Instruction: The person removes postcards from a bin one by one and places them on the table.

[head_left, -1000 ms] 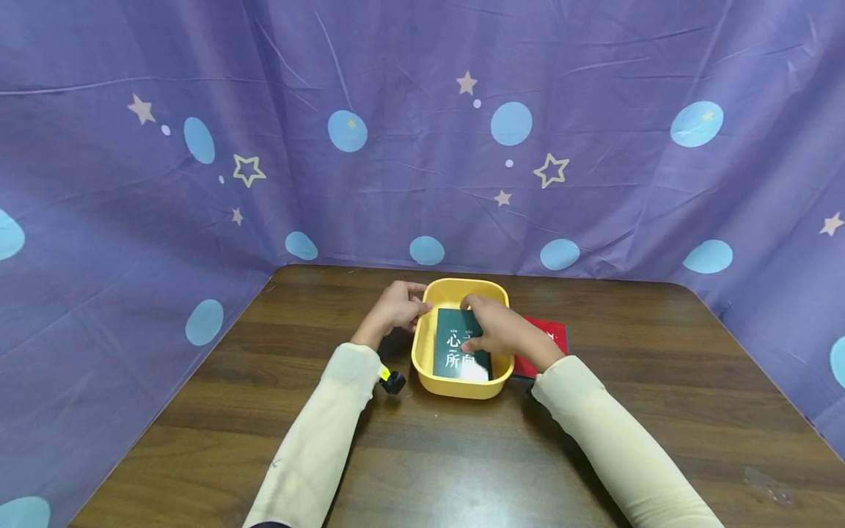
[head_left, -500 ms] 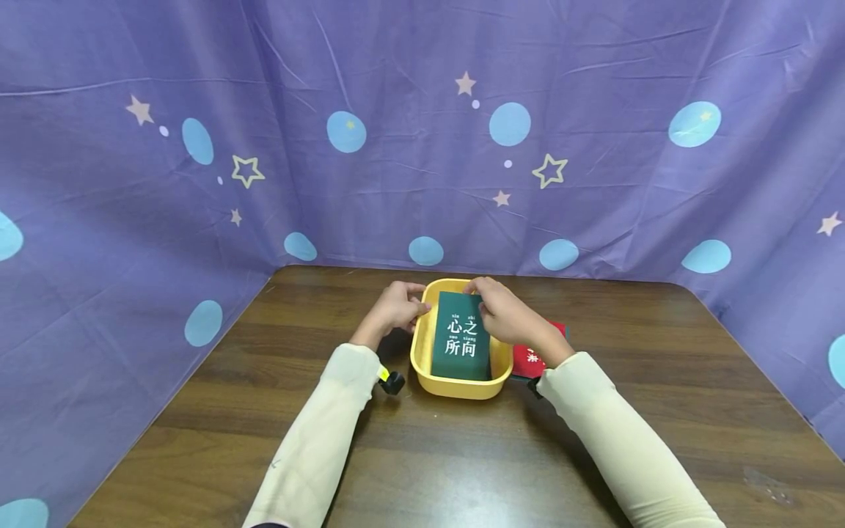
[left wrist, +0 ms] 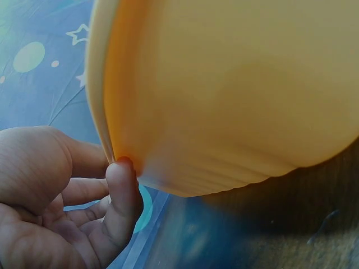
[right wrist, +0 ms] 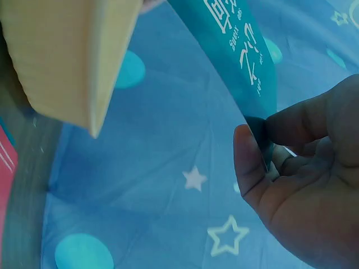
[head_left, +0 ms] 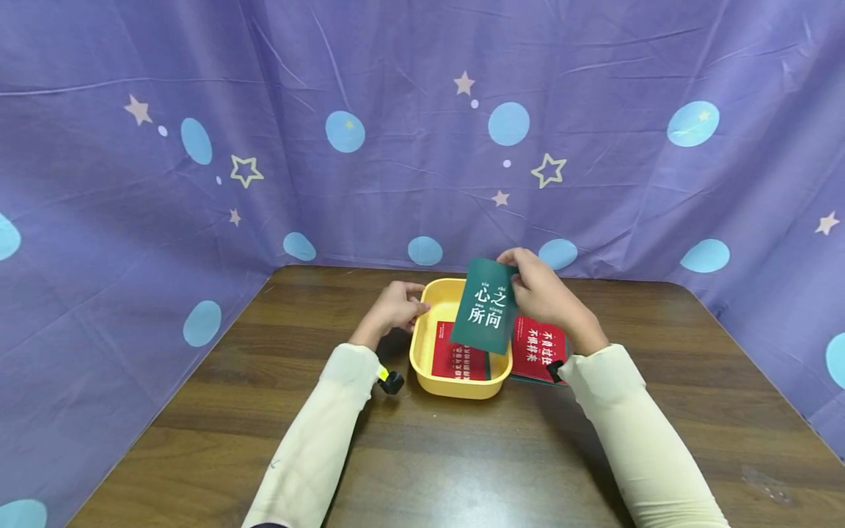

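A green card [head_left: 485, 308] with white Chinese characters is tilted above the right part of the yellow basin [head_left: 462, 389]. My right hand [head_left: 544, 290] pinches its upper right edge; in the right wrist view the thumb and fingers grip a corner of the thin green card [right wrist: 241, 61]. My left hand [head_left: 396, 308] pinches the basin's left rim between thumb and fingers, as the left wrist view shows at the yellow wall [left wrist: 196, 101]. Inside the basin lies a red card [head_left: 455, 356] with white characters, its upper right part hidden by the green card.
Right of the basin, a red card [head_left: 540, 345] with green edges showing beneath lies on the brown wooden table [head_left: 436, 462], partly under my right wrist. A purple curtain [head_left: 409, 191] with stars stands behind the table. A small clear piece [head_left: 766, 484] lies at the table's right front.
My right hand has lifted the green card up and to the right out of the basin, uncovering the red card below it. The left hand stays on the rim.
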`<action>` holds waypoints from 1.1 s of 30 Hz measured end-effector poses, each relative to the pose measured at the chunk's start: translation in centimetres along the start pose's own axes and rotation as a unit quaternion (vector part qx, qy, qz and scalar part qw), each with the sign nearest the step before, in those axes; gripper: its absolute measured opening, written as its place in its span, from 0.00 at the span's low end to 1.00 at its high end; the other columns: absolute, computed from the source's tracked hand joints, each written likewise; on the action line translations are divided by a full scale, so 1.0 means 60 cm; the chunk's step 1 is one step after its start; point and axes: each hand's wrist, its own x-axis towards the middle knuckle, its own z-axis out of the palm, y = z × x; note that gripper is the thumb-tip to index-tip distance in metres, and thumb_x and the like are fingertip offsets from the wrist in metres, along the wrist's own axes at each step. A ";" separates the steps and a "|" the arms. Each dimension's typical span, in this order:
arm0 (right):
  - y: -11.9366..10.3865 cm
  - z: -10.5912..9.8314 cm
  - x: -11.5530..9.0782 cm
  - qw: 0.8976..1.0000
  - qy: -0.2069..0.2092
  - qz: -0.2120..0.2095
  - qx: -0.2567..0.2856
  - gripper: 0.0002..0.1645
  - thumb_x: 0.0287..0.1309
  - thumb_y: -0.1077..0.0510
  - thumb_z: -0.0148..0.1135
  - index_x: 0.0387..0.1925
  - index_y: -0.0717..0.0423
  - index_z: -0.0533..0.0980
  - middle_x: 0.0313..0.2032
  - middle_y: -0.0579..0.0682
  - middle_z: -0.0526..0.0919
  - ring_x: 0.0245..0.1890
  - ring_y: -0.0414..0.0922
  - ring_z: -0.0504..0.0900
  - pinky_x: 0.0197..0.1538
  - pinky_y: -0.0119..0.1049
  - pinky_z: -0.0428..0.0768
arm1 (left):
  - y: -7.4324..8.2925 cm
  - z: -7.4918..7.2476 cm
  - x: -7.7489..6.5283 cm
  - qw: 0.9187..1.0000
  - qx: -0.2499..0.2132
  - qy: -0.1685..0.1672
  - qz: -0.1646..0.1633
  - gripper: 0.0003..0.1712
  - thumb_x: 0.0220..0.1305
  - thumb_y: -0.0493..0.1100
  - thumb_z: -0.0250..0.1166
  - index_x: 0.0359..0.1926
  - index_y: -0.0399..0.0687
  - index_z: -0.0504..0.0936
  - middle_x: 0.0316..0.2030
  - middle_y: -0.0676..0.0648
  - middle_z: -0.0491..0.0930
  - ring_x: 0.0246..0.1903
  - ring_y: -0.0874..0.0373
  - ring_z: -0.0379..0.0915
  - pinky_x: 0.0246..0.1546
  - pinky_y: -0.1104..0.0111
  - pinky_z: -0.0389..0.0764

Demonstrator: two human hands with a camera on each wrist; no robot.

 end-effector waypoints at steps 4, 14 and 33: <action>0.007 -0.023 -0.005 1.000 0.016 0.024 0.006 0.18 0.64 0.74 0.41 0.54 0.68 0.68 0.52 0.61 0.74 0.49 0.52 0.72 0.51 0.47 0.73 | 0.000 0.000 0.000 1.000 -0.002 -0.002 0.000 0.29 0.65 0.36 0.65 0.65 0.37 0.70 0.38 0.36 0.82 0.22 0.55 0.78 0.26 0.57 0.86; 0.054 -0.059 -0.015 0.996 0.044 0.069 -0.026 0.18 0.61 0.72 0.41 0.51 0.65 0.69 0.46 0.66 0.75 0.46 0.56 0.72 0.47 0.51 0.72 | -0.002 -0.001 0.001 1.000 -0.007 -0.005 0.001 0.28 0.65 0.36 0.65 0.65 0.37 0.70 0.39 0.35 0.81 0.25 0.50 0.80 0.22 0.62 0.85; 0.160 -0.059 -0.047 0.984 -0.058 0.164 -0.044 0.18 0.55 0.71 0.38 0.46 0.67 0.68 0.42 0.64 0.75 0.41 0.55 0.72 0.40 0.43 0.74 | 0.005 -0.002 -0.004 1.000 0.004 0.005 -0.006 0.28 0.65 0.37 0.65 0.65 0.39 0.71 0.39 0.36 0.82 0.23 0.52 0.80 0.23 0.60 0.86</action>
